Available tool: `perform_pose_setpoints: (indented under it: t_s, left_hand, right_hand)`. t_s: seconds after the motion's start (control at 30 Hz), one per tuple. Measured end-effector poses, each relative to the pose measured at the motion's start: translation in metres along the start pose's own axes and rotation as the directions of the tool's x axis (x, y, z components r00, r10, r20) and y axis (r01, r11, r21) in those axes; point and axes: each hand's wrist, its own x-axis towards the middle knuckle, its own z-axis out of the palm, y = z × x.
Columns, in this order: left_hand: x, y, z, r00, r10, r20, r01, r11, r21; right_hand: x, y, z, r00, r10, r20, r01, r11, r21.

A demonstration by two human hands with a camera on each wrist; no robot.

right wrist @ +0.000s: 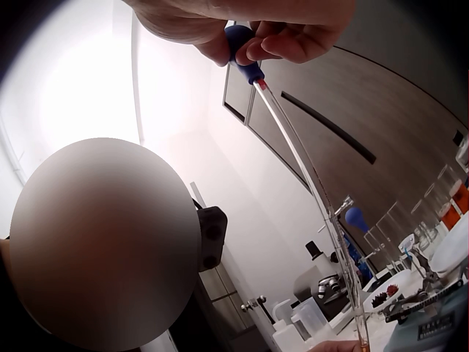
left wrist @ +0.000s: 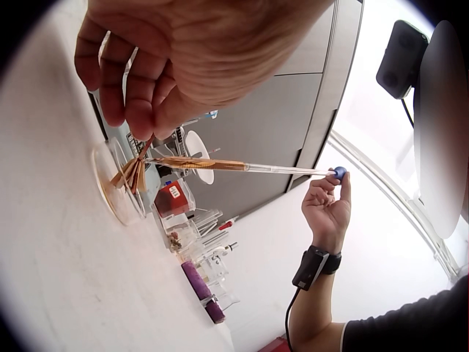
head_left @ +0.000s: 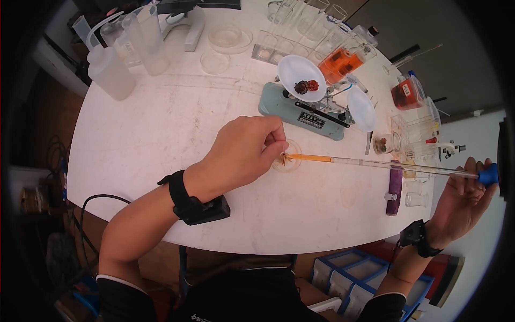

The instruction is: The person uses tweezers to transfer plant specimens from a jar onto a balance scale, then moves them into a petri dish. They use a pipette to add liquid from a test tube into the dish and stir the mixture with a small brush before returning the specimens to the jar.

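My left hand (head_left: 241,150) is over a small glass dish (left wrist: 101,192) holding several thin brown strips (left wrist: 132,176). Its thumb and index finger pinch the upper end of one strip. Out to the right and raised, my right hand (head_left: 462,196) grips the blue rubber bulb (head_left: 488,175) of a long glass dropper (head_left: 386,164). The dropper slants down toward the dish, its tip close beside the strips. Orange-brown liquid (head_left: 311,158) fills its lower part. In the right wrist view the fingers curl round the bulb (right wrist: 243,55).
Behind the dish stands a green balance (head_left: 273,102) with dark red bits (head_left: 306,86) on one white pan. Test tubes (head_left: 327,24) and an orange-filled bottle (head_left: 340,64) are at the back. Plastic bottles (head_left: 110,72) stand left; a purple cylinder (head_left: 394,190) and glassware line the right.
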Motion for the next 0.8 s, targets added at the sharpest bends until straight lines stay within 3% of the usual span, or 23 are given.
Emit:
perform_pose_setpoints:
  t_s: [0.8]
  left_hand:
    - [0.0007, 0.0007, 0.0000, 1.000, 0.015, 0.007, -0.015, 1.000, -0.006]
  right_hand:
    - [0.0021, -0.0023, -0.0088, 0.999, 0.010, 0.048, -0.011, 1.000, 0.021]
